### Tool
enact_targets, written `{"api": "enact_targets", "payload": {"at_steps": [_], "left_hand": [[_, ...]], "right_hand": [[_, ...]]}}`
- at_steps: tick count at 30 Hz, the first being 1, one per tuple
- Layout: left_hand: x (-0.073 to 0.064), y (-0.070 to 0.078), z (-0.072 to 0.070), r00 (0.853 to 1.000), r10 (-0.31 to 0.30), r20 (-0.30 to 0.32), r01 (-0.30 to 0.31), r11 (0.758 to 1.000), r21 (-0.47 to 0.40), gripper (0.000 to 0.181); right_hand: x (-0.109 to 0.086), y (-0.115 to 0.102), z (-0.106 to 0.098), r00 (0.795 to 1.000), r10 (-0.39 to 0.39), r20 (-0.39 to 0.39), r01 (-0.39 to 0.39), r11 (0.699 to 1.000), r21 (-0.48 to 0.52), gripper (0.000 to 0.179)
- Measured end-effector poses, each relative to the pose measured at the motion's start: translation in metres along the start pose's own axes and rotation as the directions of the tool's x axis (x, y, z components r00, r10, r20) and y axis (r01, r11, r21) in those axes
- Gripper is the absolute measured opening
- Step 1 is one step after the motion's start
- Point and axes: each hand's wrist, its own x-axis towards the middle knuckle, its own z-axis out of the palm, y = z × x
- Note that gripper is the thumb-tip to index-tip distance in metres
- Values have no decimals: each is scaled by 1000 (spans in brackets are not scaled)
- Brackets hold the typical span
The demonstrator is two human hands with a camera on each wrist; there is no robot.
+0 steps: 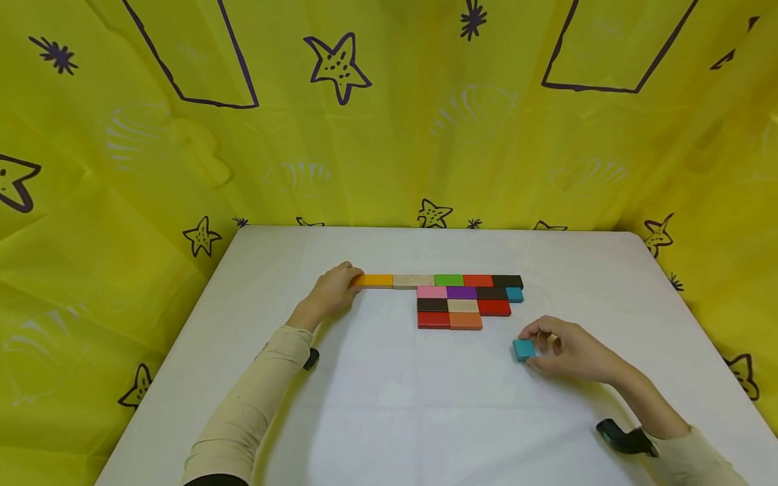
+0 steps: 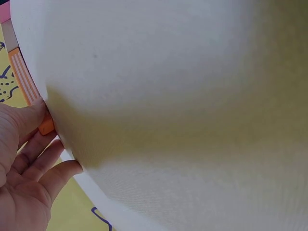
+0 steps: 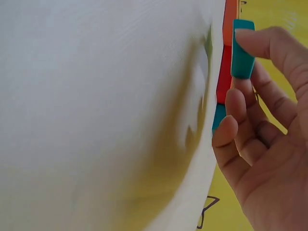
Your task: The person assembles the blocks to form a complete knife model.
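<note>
My left hand is at the left end of the top row of blocks, its thumb and fingers pinching the end of an orange block. White stripes run along that block's side in the left wrist view. Farther right and nearer to me, my right hand holds a small teal block between thumb and fingers. In the right wrist view the teal block stands out above the table, its other fingers loosely bent below. A beige block adjoins the orange one.
Right of the beige block, the top row continues with green, red and black blocks. Shorter rows lie against it, including a purple block and another teal block. A yellow patterned curtain surrounds the white table.
</note>
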Motion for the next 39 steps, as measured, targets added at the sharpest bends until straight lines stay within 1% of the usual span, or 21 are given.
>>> {"api": "enact_targets", "payload": {"at_steps": [5,10,15,19,26,34,39], "left_hand": [[0,1,-1,1000,-3,1,3,1000,-5,31],[-1,1,-1,1000,-4,2,4,1000,-2,32],[-2,2,-2,1000,-5,5,5,1000,1,32],[-3,3,-3,1000,-13,8,13,1000,-6,32],[-2,2,-2,1000,-8,-2,8,1000,-5,31],[-2,1,-1,1000,-4,-8,4,1000,-14,31],[-1,1,0,1000,-1,-11,1,1000,-12,31]], "right_hand": [[10,-4,4,997,50,-59,-55,996,-75,36],[20,-8,7,991,96,-92,-106,988,-108,33],[30,-11,10,988,119,-96,-131,983,-129,32],[35,-11,14,988,119,-101,-134,979,-157,32],[43,-12,20,987,102,-122,-125,973,-195,31],[50,-18,25,978,173,-113,-193,960,-203,32],[52,-18,29,977,179,-119,-202,953,-227,33]]}}
